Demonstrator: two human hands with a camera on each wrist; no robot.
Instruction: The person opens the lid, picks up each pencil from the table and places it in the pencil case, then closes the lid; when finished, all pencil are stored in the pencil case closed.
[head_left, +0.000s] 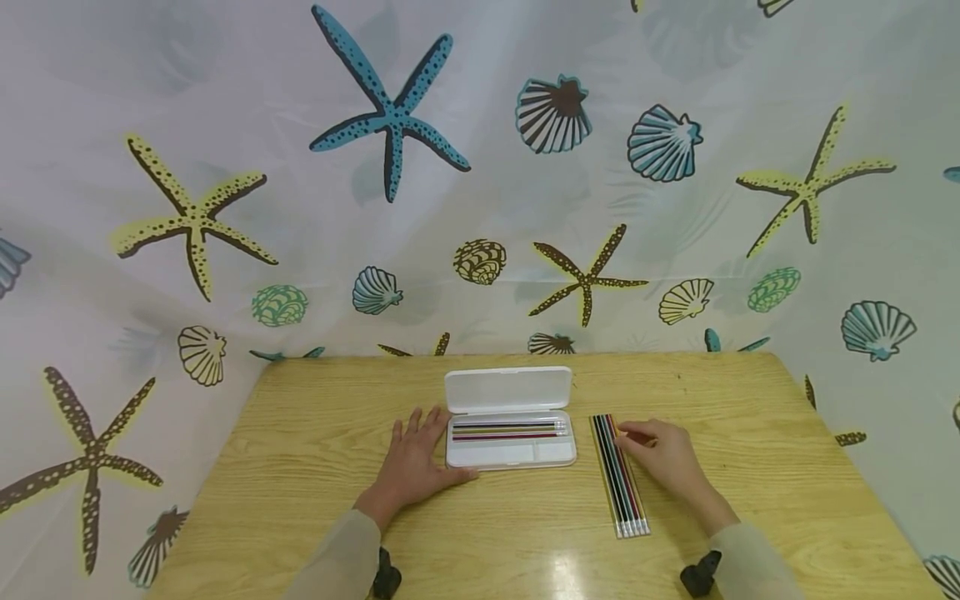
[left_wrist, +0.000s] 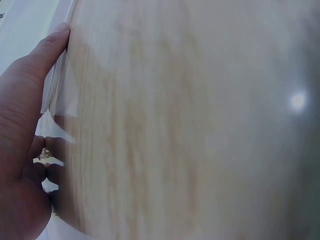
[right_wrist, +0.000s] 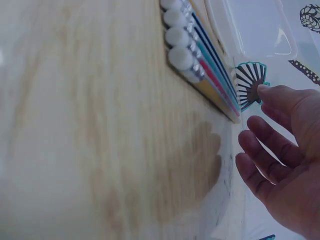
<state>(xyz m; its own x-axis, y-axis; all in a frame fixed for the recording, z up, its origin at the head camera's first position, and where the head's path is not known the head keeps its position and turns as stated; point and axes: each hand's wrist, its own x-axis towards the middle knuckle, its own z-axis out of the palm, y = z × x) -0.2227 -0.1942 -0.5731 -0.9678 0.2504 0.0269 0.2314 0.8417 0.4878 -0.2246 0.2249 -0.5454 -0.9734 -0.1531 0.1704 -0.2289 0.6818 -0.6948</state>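
A white pencil box (head_left: 487, 454) lies on the table with its lid (head_left: 508, 390) raised at the back. Several pencils (head_left: 506, 432) rest lengthwise inside it, their white erasers toward the right. My left hand (head_left: 411, 468) lies spread at the box's left side, the thumb (left_wrist: 47, 47) along its front edge. To the right of the box, more pencils (head_left: 618, 475) lie side by side in a row, erasers toward me. Beside that row hovers my right hand (head_left: 666, 457), fingers loosely bent; in the right wrist view nothing is between them.
The wood-grained table (head_left: 315, 433) runs back to a hanging cloth (head_left: 480, 192) printed with starfish and shells. The cloth also rises on both sides. A bright light reflection falls on the table's front middle.
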